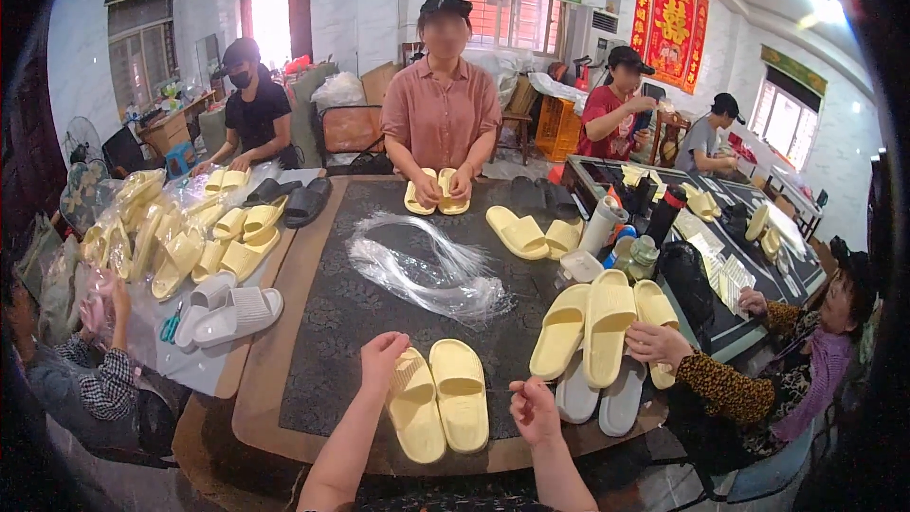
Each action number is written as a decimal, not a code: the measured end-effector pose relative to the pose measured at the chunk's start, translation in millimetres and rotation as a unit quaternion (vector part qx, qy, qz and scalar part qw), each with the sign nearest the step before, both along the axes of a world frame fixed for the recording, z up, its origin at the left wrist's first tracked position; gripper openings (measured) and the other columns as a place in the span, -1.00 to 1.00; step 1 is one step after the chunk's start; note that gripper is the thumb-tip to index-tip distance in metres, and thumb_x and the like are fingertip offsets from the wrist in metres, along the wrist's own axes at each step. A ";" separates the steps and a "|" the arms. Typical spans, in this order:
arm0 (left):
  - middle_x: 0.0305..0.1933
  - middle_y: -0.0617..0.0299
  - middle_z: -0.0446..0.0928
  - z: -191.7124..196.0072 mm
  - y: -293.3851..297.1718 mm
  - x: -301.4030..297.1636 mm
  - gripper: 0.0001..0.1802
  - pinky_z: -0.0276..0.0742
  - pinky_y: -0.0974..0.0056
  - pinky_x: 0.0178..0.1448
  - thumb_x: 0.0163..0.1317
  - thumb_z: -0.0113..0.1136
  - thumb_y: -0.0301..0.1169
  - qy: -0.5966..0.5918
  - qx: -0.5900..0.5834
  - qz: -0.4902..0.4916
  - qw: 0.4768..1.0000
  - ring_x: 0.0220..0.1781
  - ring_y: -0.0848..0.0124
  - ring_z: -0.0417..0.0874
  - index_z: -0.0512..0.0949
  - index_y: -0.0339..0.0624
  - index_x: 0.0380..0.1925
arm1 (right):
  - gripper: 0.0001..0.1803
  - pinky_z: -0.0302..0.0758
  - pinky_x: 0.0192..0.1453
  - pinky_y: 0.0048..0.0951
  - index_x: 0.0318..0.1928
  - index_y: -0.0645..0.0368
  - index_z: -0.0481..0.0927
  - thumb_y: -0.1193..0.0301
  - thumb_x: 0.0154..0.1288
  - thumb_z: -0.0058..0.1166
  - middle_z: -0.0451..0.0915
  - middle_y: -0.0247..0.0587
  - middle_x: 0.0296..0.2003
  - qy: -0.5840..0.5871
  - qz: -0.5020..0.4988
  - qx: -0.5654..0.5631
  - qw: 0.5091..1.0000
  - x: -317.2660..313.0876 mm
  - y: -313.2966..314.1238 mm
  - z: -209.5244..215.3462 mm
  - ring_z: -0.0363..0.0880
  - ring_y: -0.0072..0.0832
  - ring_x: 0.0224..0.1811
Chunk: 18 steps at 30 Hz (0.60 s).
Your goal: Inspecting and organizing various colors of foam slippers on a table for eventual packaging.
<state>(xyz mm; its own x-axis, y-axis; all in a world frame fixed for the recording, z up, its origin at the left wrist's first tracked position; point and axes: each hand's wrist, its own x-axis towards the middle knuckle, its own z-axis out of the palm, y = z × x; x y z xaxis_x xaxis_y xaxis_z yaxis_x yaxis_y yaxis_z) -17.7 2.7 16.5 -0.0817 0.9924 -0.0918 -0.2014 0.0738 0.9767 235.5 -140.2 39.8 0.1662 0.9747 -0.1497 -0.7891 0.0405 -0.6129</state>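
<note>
A pair of pale yellow slide slippers (pixel 462 408) lies side by side before me at the table's near edge, toes pointing away. My left hand (pixel 384 360) is beside the left slipper's ribbed strap, its thumb and fingers closed in a pinch; what they hold, if anything, is too small to make out. Right of the pair, my right hand (pixel 536 408) is closed too, pinching a thin strand that stretches toward the right slipper. Beyond the slippers lies a loose bundle of clear thin plastic strands (pixel 427 270).
Yellow and grey slippers (pixel 583 332) are stacked at right, touched by a co-worker's hand (pixel 661 345). Bottles (pixel 603 225) stand behind them. Across the table, a person handles another yellow pair (pixel 438 192). At left are bagged slippers (pixel 180 256), a grey pair (pixel 237 315) and teal scissors (pixel 171 327).
</note>
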 end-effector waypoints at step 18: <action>-0.30 -0.02 0.61 -10.9 6.5 42.0 -0.71 0.51 0.06 -0.16 0.30 0.06 -0.18 0.388 0.132 -0.211 0.887 -0.22 0.01 0.63 0.51 -0.19 -0.24 | -0.81 0.20 -0.61 -0.64 -0.35 0.13 0.46 0.32 0.39 -0.04 0.45 -0.37 -0.52 -0.385 0.338 -0.136 0.848 -54.3 55.7 -61.3 0.31 -0.67 -0.64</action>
<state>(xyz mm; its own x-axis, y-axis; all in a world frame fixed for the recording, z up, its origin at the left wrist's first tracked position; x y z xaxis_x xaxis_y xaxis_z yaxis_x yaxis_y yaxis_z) 24.3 9.2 5.6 0.3659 0.9280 0.0700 0.5304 -0.2697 0.8037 181.2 -84.6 -21.5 -0.2664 0.8330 -0.4850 0.0632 -0.4870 -0.8711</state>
